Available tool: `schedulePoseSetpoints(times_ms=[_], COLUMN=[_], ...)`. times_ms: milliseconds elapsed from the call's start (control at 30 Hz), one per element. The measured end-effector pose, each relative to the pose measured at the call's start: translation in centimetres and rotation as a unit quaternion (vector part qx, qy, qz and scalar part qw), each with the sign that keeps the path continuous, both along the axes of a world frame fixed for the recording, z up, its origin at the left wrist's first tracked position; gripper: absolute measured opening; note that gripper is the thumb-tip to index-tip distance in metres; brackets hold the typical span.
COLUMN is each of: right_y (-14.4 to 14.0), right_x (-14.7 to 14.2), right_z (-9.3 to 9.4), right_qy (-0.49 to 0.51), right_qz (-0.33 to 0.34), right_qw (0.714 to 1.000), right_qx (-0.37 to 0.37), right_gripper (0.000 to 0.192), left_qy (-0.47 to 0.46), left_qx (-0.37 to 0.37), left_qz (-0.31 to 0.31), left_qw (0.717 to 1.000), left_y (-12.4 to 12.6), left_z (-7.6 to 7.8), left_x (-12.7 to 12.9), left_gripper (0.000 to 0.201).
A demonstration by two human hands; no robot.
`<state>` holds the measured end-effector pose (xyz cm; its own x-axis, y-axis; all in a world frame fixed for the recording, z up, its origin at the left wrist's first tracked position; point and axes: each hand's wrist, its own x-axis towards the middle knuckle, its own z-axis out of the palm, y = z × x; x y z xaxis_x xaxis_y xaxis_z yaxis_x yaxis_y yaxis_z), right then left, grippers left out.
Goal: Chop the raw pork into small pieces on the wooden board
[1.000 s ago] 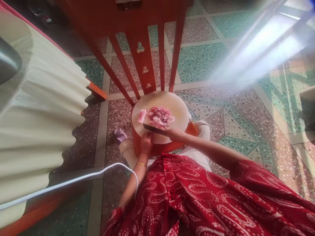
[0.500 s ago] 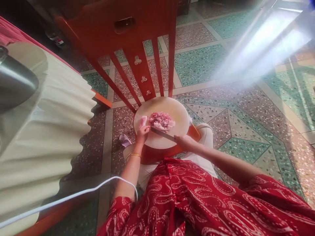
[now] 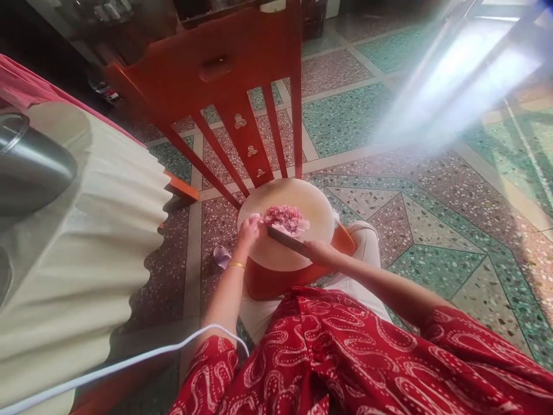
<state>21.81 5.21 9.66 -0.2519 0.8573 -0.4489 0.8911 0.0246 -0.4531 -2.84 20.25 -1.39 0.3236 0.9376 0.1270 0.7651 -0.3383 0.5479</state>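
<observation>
A round pale chopping board (image 3: 276, 256) lies on the seat of an orange wooden chair (image 3: 242, 80). A heap of pink chopped meat (image 3: 285, 219) sits on the board's far half. My right hand (image 3: 320, 252) grips the handle of a knife (image 3: 285, 240), whose blade lies flat at the near edge of the meat heap. My left hand (image 3: 249, 231) rests on the board's left side, with its fingers on a separate pink piece of meat (image 3: 256, 218) beside the heap.
A table with a pleated cream cloth (image 3: 86, 242) stands at the left, with a steel vessel (image 3: 30, 164) on it. A white cable (image 3: 129, 363) hangs across the lower left. Terrazzo floor (image 3: 389, 115) spreads to the right. A lilac slipper (image 3: 222, 255) lies beside the chair.
My left hand has moved from the board's near rim up to the separate meat piece at the left. The knife stays by the heap. The view has tilted upward.
</observation>
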Motion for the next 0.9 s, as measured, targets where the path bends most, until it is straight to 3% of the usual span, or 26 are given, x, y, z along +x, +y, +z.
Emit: schedulePoseSetpoints(times_ms=[67,167,267,333,433,500,567,667,767,900], right_y=[-0.1,-0.5,-1.0,-1.3,-1.9,-2.3,-2.5,-2.4,-1.9,-1.5], right_x=[0.5,0.6,0.2,0.0,-0.1,-0.1,-0.2,-0.8,-1.6,-2.2], right_z=[0.0,-0.4,-1.0,-1.4,-1.6,-1.5,-1.3,-0.9,-0.9,-1.3], right_qy=[0.007,0.004,-0.01,-0.043,-0.094,-0.111,-0.121,-0.123,-0.123,-0.145], right_qz=[-0.005,-0.008,-0.007,-0.007,-0.002,0.002,0.005,0.02,0.043,0.063], right_qw=[1.0,1.0,1.0,0.999,0.996,0.994,0.993,0.992,0.991,0.987], right_qx=[0.005,-0.002,-0.007,-0.008,0.003,0.008,0.008,0.012,0.025,0.029], right_gripper=[0.05,0.048,0.041,0.035,0.028,0.026,0.025,0.026,0.028,0.029], left_qy=[-0.076,-0.211,-0.263,-0.255,-0.203,-0.135,-0.058,0.002,-0.003,-0.022], left_qx=[-0.038,-0.13,-0.222,-0.239,-0.195,-0.125,-0.031,0.077,0.106,0.116], left_qz=[0.052,0.133,0.133,0.111,0.067,0.049,0.061,0.05,-0.013,-0.011], left_qw=[0.995,0.96,0.929,0.93,0.957,0.982,0.996,0.996,0.994,0.993], left_y=[-0.2,-1.5,-4.7,-7.5,-11.2,-12.7,-13.5,-14.0,-14.0,-13.9], left_z=[0.0,0.4,0.8,0.9,1.2,1.5,1.9,1.9,1.1,-0.3], left_x=[-0.2,-1.0,-1.1,-0.3,1.8,2.9,3.4,3.4,3.5,3.8], left_gripper=[0.039,0.044,0.044,0.038,0.033,0.032,0.03,0.027,0.027,0.025])
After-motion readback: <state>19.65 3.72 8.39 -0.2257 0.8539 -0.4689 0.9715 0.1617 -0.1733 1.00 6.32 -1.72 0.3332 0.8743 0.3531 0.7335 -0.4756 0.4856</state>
